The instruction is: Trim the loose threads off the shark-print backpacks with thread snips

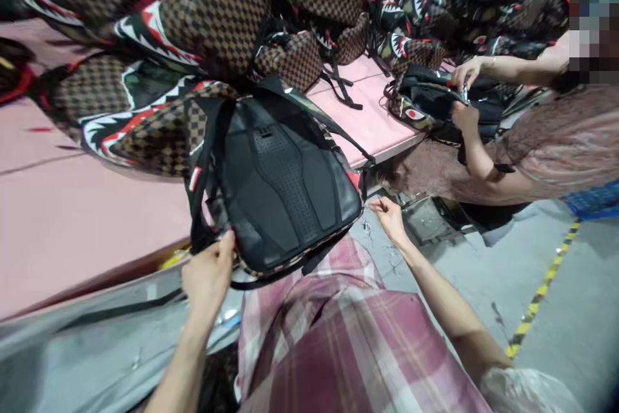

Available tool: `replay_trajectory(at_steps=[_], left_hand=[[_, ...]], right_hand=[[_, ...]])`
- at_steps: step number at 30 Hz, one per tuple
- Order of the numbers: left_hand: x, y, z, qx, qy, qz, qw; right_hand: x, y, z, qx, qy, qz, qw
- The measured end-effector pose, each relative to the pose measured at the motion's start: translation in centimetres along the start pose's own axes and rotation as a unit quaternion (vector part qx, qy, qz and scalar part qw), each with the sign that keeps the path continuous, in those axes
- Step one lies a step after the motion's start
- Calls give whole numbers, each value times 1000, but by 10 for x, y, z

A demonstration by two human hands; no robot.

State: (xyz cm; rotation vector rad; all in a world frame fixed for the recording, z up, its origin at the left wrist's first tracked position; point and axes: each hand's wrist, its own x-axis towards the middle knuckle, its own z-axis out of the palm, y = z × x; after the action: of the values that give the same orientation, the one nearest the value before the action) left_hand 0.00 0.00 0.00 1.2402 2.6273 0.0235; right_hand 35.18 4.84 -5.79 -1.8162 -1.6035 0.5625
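Observation:
A backpack (242, 174) with a black padded back panel faces up at the table's edge, its lower end over my lap. My left hand (209, 274) is closed on its lower left edge, near the strap. To the right of the bag, a little apart from its lower right corner, is my right hand (391, 220). Its fingers are pinched around a small dark object (382, 205), too small and blurred to name. The black shoulder straps (333, 126) hang loose at both sides of the panel.
Several checkered backpacks (213, 13) with shark-mouth prints are heaped across the pink table (87, 226). At right, a co-worker's hands (467, 113) hold a shiny small tool over another bag (425, 94). Yellow-black tape (544, 290) marks the grey floor.

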Motion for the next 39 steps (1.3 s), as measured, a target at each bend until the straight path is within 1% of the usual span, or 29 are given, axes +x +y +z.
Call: replay_trajectory(at_steps=[1,2,3,4,5,6,7,8,10,12,15,20,27,31,35,39], left_hand=[[-21,21,2,-13,27,112,993],[-40,42,4,-17,60,184,981],[-58,62,7,-31,79,273,958],[-72,82,10,-45,82,405,909],[-82,101,14,-38,95,492,864],[-89,117,19,-28,113,536,836],[-91,132,23,-18,125,559,819],[-91,143,28,-8,132,567,813],[-84,154,36,-11,130,564,816],[-75,154,43,-42,122,553,823],[-66,148,51,-99,118,526,836],[-65,147,57,-126,119,523,834],[-67,148,58,-137,131,529,827],[-68,147,57,-135,127,529,828],[-68,148,50,-130,118,539,824],[-68,152,37,-114,88,541,828]], right_hand=[[-4,1,-6,-6,11,2,1000],[-8,1,-12,-15,22,1,1000],[-11,1,-17,-25,31,-4,999],[-15,1,-21,-37,39,-12,999],[-18,0,-25,-53,44,-27,997],[-21,-1,-27,-70,49,-43,995],[-24,-3,-29,-85,54,-59,993],[-25,-4,-30,-96,59,-75,991],[-27,-6,-30,-112,73,-106,985],[-26,-6,-31,-121,84,-133,980],[-23,-6,-32,-134,91,-162,973],[-19,-10,-34,-164,84,-201,962],[-21,-16,-35,-227,75,-246,939],[-22,-15,-38,-225,82,-248,939],[-20,-13,-39,-229,77,-246,939],[-19,-13,-38,-231,65,-247,939]])
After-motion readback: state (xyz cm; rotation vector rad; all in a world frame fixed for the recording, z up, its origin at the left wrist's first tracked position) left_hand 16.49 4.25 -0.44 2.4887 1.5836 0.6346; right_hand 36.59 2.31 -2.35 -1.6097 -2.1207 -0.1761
